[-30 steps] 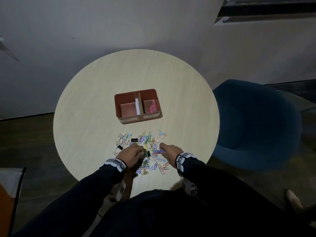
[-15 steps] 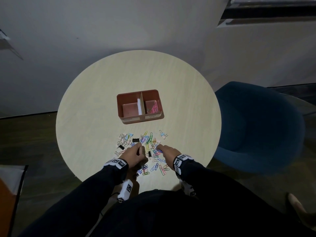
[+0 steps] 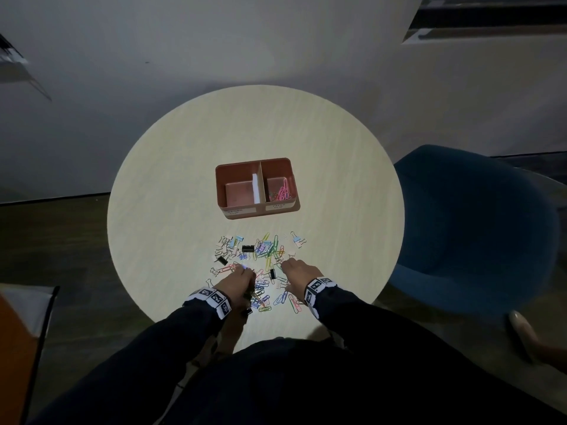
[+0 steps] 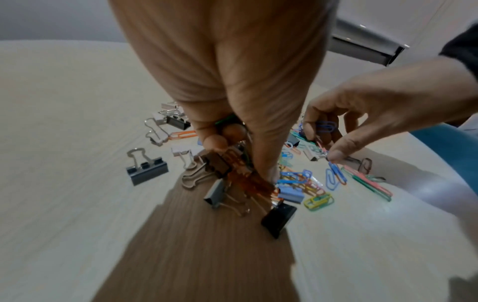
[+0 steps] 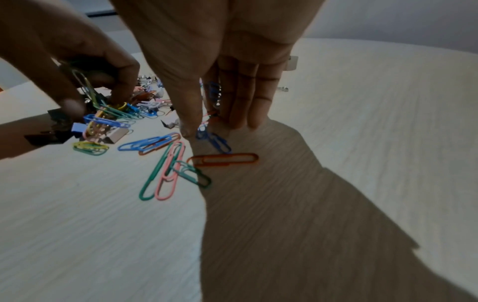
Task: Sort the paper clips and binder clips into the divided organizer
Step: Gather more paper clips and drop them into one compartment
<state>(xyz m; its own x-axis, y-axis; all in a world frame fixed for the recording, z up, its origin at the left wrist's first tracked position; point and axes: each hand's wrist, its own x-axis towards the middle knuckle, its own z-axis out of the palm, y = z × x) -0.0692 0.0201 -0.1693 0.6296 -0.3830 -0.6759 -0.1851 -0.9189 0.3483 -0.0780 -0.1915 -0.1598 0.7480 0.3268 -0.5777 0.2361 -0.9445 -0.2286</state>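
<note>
On the round table, near its front edge, we see mixed paper clips and binder clips below the organizer. Our left hand grips a gathered bunch; our right hand pinches blue paper clips. Light, thin, slippery wire: best pinched edgewise.

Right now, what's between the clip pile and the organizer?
Bare tabletop: head view shows nothing between the organizer and the clip pile.
</note>
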